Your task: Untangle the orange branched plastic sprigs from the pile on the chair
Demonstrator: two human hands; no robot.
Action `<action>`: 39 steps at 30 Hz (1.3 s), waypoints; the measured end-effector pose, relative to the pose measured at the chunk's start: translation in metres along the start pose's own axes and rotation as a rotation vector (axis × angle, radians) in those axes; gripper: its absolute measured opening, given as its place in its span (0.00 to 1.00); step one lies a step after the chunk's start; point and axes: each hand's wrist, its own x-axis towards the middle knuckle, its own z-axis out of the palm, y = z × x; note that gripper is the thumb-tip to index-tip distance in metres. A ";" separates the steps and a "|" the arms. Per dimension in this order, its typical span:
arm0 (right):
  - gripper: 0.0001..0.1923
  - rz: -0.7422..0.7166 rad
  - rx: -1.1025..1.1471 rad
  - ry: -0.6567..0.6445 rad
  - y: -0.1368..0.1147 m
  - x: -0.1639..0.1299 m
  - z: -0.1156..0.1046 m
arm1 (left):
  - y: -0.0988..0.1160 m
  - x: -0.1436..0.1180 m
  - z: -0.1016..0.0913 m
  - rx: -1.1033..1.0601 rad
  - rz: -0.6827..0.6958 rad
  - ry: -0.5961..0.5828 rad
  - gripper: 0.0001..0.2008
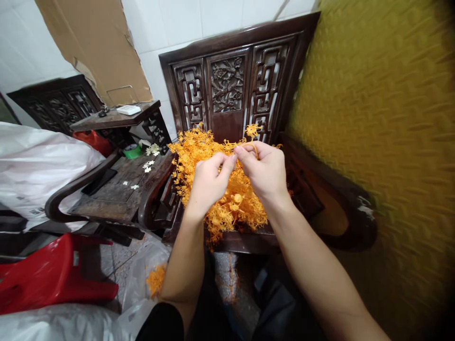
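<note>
Left hand (209, 182): fingertips pinched on an orange plastic sprig (249, 135) | Right hand (265, 170): pinching the same sprig, hands touching | Sprig: held above a pile of orange sprigs (199, 151) on a dark carved wooden chair (231, 80)

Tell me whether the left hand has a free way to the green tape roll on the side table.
Probably yes: the left hand pinches an orange sprig, so must release; nothing stands before the green tape roll.
</note>
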 end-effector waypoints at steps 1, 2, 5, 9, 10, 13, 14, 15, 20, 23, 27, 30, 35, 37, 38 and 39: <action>0.15 -0.002 0.005 0.016 0.001 -0.002 0.001 | 0.001 0.000 0.001 0.007 -0.002 -0.009 0.21; 0.14 -0.004 0.010 0.031 0.001 -0.004 0.003 | 0.002 0.001 0.002 0.009 -0.005 -0.015 0.21; 0.15 -0.001 0.020 0.056 0.005 -0.006 0.008 | 0.005 0.002 0.004 0.002 -0.019 -0.014 0.22; 0.18 -0.017 0.013 0.222 0.015 0.022 -0.012 | 0.013 -0.005 -0.006 -0.119 -0.043 -0.103 0.23; 0.18 -0.018 0.054 0.362 0.017 0.033 -0.024 | 0.014 -0.008 -0.011 -0.189 -0.048 -0.140 0.23; 0.25 0.071 0.163 0.578 0.017 0.058 -0.059 | 0.012 -0.013 -0.022 -0.392 -0.091 -0.106 0.21; 0.24 0.081 0.140 0.499 0.014 0.059 -0.066 | 0.010 -0.012 -0.024 -0.447 -0.113 -0.048 0.20; 0.21 0.097 0.083 0.377 0.010 0.056 -0.069 | 0.006 -0.010 -0.024 -0.501 -0.137 0.003 0.18; 0.17 0.068 -0.178 -0.242 -0.011 0.016 -0.046 | -0.007 0.003 -0.010 -0.711 -0.232 0.019 0.12; 0.18 0.028 -0.216 -0.301 -0.016 0.007 -0.034 | -0.010 0.007 -0.006 -0.780 -0.288 0.056 0.10; 0.18 0.022 -0.220 -0.343 -0.017 0.007 -0.030 | -0.013 0.006 -0.009 -0.640 -0.214 0.087 0.12; 0.16 0.001 -0.203 -0.370 -0.015 0.006 -0.027 | -0.014 0.006 -0.009 -0.424 -0.049 0.006 0.18; 0.15 -0.050 -0.129 -0.333 -0.011 -0.001 -0.014 | -0.014 0.004 -0.001 -0.430 -0.033 0.118 0.19; 0.14 -0.088 -0.112 -0.280 -0.009 -0.006 -0.006 | -0.013 0.003 0.007 -0.524 -0.093 0.156 0.20; 0.14 -0.111 -0.119 -0.244 -0.007 -0.008 -0.002 | -0.012 0.003 0.011 -0.574 -0.120 0.172 0.20; 0.14 -0.134 -0.135 -0.206 -0.006 -0.010 0.002 | -0.011 0.003 0.014 -0.615 -0.141 0.185 0.20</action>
